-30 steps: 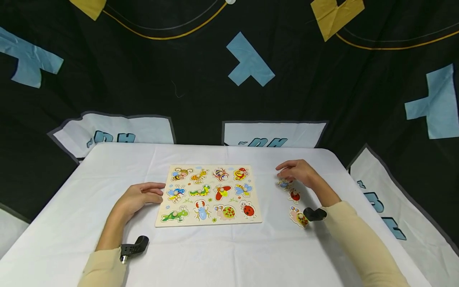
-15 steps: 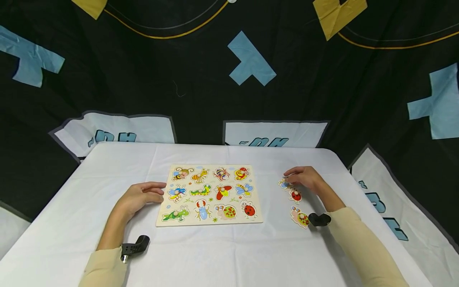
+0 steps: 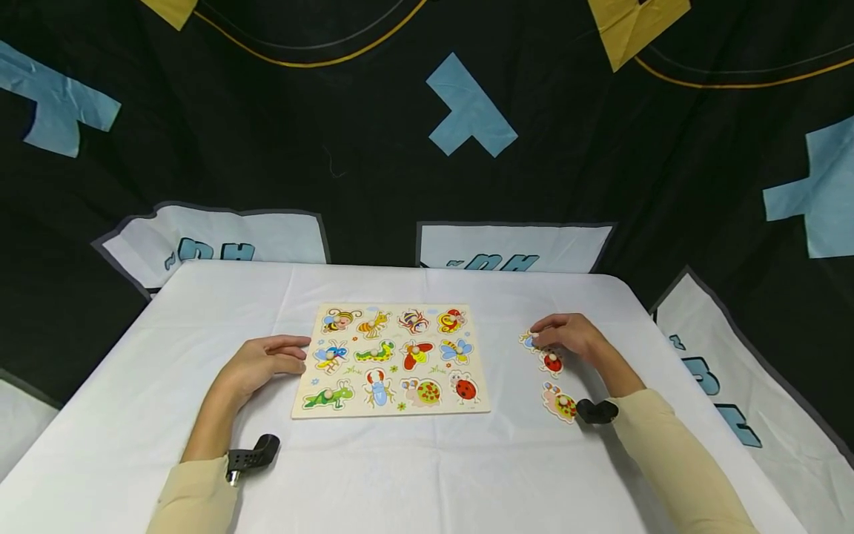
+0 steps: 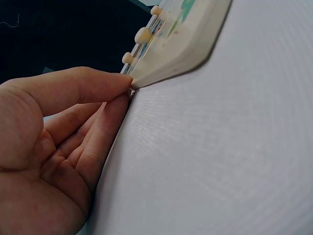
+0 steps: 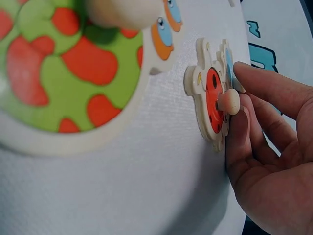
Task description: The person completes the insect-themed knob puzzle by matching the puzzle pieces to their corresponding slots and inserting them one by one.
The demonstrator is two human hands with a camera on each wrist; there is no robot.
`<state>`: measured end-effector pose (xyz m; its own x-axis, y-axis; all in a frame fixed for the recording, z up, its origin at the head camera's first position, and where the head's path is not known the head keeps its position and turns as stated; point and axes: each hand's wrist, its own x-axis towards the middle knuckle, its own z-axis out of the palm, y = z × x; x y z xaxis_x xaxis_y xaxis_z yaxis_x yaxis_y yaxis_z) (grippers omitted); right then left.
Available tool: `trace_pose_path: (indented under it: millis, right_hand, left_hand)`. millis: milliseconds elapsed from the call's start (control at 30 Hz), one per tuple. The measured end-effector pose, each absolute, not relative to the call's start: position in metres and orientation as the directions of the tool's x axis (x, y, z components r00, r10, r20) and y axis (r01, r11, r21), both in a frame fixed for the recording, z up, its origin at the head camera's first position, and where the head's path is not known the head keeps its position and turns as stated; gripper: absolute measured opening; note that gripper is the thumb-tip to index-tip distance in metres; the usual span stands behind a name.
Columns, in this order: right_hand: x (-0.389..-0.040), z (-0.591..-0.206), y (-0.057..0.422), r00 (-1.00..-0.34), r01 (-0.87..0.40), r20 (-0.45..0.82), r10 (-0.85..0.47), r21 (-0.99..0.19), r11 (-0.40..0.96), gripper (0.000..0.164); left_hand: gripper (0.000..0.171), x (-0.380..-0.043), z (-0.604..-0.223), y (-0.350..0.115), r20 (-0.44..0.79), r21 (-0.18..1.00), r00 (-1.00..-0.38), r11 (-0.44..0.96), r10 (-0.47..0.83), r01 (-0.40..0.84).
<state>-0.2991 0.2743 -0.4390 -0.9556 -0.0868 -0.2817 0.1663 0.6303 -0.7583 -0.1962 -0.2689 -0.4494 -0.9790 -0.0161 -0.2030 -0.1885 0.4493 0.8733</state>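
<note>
A wooden peg puzzle board (image 3: 390, 361) with insect pictures lies on the table. My left hand (image 3: 256, 363) rests beside it, fingertips touching its left edge; in the left wrist view, thumb and finger (image 4: 105, 117) meet at that edge. On the right, my right hand (image 3: 567, 335) pinches the knob of a blue beetle puzzle piece (image 3: 526, 340), mostly hidden by the fingers. Right beside that piece is the ladybug puzzle piece (image 3: 551, 362), its knob near my fingers in the right wrist view. Nearer to me lies the snail puzzle piece (image 3: 559, 403).
A white cloth (image 3: 373, 475) covers the table. Behind it hangs a black backdrop (image 3: 280, 148) with blue and yellow shapes. Several knobbed pieces, such as the caterpillar (image 3: 375, 352), sit in the board. The printed stag beetle, snail and ladybug spots show no knobs.
My right hand has come down and slightly toward me onto the blue beetle piece, and its fingers have closed on the knob. The left hand stays at the board's edge.
</note>
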Motion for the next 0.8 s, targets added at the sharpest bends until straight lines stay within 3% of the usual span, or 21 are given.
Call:
trace_pose_path:
  millis: [800]
  right_hand:
    - [-0.2983, -0.4394, 0.2711, -0.961, 0.181, -0.27, -0.061, -0.781, 0.598, 0.029]
  left_hand:
    - [0.061, -0.1969, -0.4487, -0.2696, -0.211, 0.873, -0.977, 0.446, -0.021, -0.198]
